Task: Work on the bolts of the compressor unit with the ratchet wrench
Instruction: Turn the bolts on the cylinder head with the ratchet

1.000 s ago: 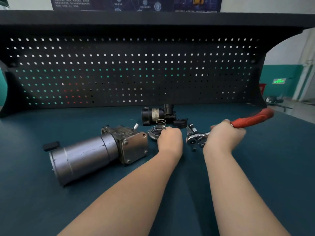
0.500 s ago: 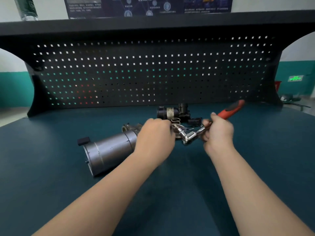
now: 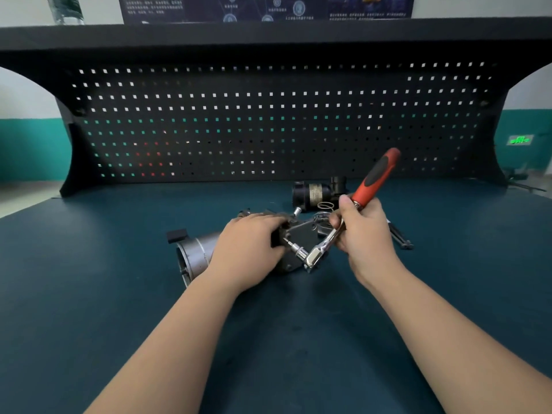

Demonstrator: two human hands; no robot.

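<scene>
Workbench with a dark teal top [image 3: 119, 294], backed by a black perforated panel [image 3: 268, 121] under a black shelf [image 3: 268, 34]; a dark poster [image 3: 265, 7] hangs on the wall above, and the room's wall is white over a teal band [image 3: 30, 147]. The compressor unit [image 3: 197, 255] lies on its side near the middle of the bench, its silver cylinder pointing left and near. The left hand [image 3: 248, 249] rests on top of its housing, fingers curled over the far edge. The right hand [image 3: 363, 225] grips the ratchet wrench [image 3: 352, 210] round its shank, red handle tilted up and far right, socket end set on a bolt [image 3: 288, 242] of the end plate. Farther back lie a black cylindrical part [image 3: 313, 195] and a small wire spring [image 3: 325, 205].
</scene>
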